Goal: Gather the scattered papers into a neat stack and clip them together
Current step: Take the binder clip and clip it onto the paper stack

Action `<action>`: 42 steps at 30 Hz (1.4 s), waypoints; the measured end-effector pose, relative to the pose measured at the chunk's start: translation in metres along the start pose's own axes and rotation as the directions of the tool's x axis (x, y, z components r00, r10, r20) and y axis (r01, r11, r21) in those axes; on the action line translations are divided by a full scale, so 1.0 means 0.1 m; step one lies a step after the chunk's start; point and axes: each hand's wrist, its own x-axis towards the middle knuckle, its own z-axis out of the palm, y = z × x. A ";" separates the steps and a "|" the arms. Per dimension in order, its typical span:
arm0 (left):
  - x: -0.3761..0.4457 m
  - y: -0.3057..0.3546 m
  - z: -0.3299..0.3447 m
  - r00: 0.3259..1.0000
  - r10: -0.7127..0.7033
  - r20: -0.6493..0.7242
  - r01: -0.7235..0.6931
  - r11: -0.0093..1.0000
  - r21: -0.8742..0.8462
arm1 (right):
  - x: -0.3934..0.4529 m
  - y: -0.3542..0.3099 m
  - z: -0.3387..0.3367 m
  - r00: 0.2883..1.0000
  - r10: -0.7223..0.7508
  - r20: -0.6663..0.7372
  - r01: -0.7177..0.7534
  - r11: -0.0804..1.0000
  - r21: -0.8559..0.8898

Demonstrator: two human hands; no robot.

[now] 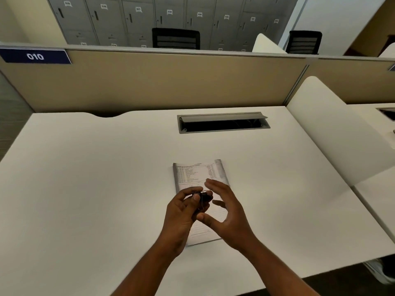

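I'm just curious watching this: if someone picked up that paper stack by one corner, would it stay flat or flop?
The paper stack would probably sag: it looks thin, only a few sheets lying flat on the desk. Sheets could also slide apart, since the binder clip is in the left hand, not on them. It likely weighs little.

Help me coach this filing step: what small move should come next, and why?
Probably squeeze the binder clip open and bring it down to an edge of the paper stack. The papers already lie gathered on the desk; the left hand pinches the clip above them, the right hand open beside it.
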 end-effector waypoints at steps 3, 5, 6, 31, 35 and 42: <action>0.03 -0.07 0.03 0.999 -0.004 -0.032 0.009 0.990 0.144 | -0.01 0.00 0.04 0.998 0.035 -0.061 -0.034 0.999 0.012; 0.05 -0.12 0.04 0.997 -0.024 -0.080 0.040 0.978 0.203 | -0.04 0.02 0.06 0.992 0.081 -0.097 -0.077 0.996 0.045; 0.06 -0.14 0.03 0.995 -0.028 -0.099 0.049 0.976 0.210 | -0.05 0.03 0.07 0.989 0.104 -0.104 -0.096 0.993 0.072; 0.75 -0.91 -0.33 0.809 0.189 -0.557 0.403 0.511 0.759 | 0.82 1.90 -1.31 0.734 0.631 -0.250 -0.661 0.748 -0.054; 0.73 -0.90 -0.30 0.828 0.110 -0.550 0.439 0.483 0.757 | 0.74 1.94 -1.35 0.753 0.597 -0.279 -0.655 0.719 -0.230; 0.74 -0.86 -0.27 0.798 0.071 -0.599 0.485 0.515 0.707 | 0.51 1.77 -1.40 0.778 0.493 -0.390 -0.623 0.687 -0.374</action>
